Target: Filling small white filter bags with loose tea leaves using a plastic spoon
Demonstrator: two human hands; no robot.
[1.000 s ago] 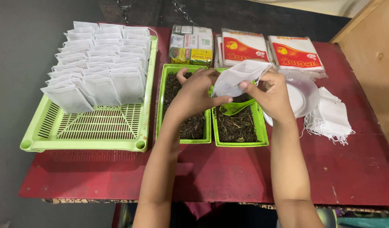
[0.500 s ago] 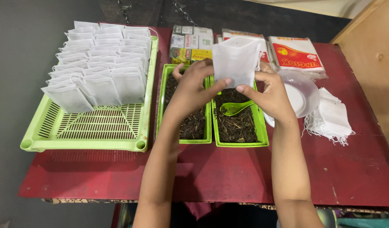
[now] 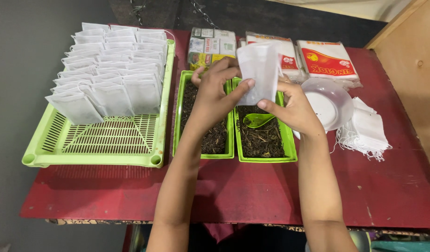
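Note:
Both hands hold one white paper tea bag [image 3: 260, 70] upright above two small green trays of dark loose tea [image 3: 260, 135]. My left hand [image 3: 215, 95] pinches the bag's left edge with thumb and fingers. My right hand [image 3: 294, 109] grips its lower right corner. A green plastic scoop [image 3: 256, 120] lies in the right tray [image 3: 289, 156], just below the bag. The left tray [image 3: 178, 126] sits under my left wrist.
A large green slotted basket [image 3: 107, 140] at the left holds several rows of standing white bags. A clear bowl [image 3: 331, 102] and a pile of empty bags [image 3: 364, 130] lie at the right. Packets [image 3: 327, 60] and a box [image 3: 210, 46] line the far edge of the red table [image 3: 252, 191].
The bag was crumpled and low over the right tray; both hands have raised and straightened it so it stands upright. The scoop stayed in the tray.

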